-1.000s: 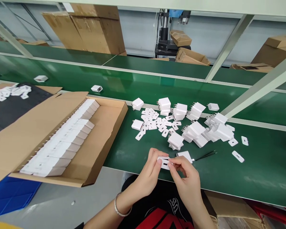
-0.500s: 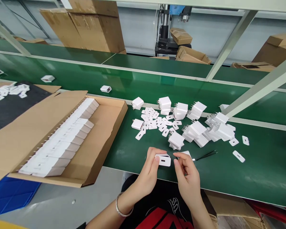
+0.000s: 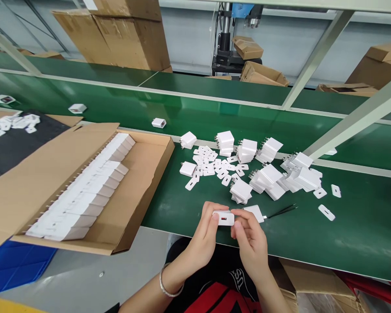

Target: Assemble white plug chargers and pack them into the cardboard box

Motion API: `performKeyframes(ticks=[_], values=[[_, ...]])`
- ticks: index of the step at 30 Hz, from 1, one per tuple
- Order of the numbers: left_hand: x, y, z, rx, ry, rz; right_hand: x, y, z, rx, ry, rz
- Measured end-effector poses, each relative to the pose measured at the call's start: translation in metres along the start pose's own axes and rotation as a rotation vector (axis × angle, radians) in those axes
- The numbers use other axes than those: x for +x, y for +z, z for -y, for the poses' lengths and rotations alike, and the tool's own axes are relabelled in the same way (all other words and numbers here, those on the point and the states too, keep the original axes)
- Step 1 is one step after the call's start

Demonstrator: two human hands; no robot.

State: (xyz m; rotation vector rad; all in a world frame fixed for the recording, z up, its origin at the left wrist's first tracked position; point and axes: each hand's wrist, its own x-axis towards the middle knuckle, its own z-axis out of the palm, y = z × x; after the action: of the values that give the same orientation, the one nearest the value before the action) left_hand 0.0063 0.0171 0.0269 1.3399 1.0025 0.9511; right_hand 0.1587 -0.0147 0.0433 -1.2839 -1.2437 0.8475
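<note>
Near the front edge of the green table (image 3: 345,243), the left hand (image 3: 203,228) and the right hand (image 3: 251,238) hold together a small white plastic charger block (image 3: 223,218) with a red port. Fingers (image 3: 211,207) of both hands are closed narrow on its two ends. Thin black tweezers (image 3: 282,211) lie just right of the hands, a pile of white charger parts (image 3: 247,167) behind, an open brown cardboard box (image 3: 143,191) at the left.

Ends of the white charger (image 3: 223,218) under left hand (image 3: 203,237) and right hand (image 3: 251,243) — port perhaps red, tiny
</note>
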Motion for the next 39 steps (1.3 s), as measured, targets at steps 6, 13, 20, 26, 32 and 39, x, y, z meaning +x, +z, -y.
performKeyframes(ticks=[6,13,20,26,32,39], values=[[0.0,0.0,0.002,-0.027,0.015,0.021,0.001,0.0,-0.006,-0.048,0.067,0.025],[-0.006,-0.006,-0.003,0.014,0.219,0.145,-0.002,-0.003,-0.01,0.0,0.047,0.147],[0.003,-0.011,-0.001,0.11,0.441,0.151,-0.006,-0.001,-0.015,0.044,-0.096,0.158],[0.007,-0.013,0.007,0.12,0.536,0.153,-0.005,0.001,-0.019,0.064,-0.078,0.148],[0.008,-0.017,0.009,0.049,0.409,0.23,-0.006,-0.002,-0.024,-0.024,-0.088,0.11],[0.01,-0.017,0.011,0.069,0.39,0.162,-0.006,0.001,-0.022,0.031,-0.023,0.13]])
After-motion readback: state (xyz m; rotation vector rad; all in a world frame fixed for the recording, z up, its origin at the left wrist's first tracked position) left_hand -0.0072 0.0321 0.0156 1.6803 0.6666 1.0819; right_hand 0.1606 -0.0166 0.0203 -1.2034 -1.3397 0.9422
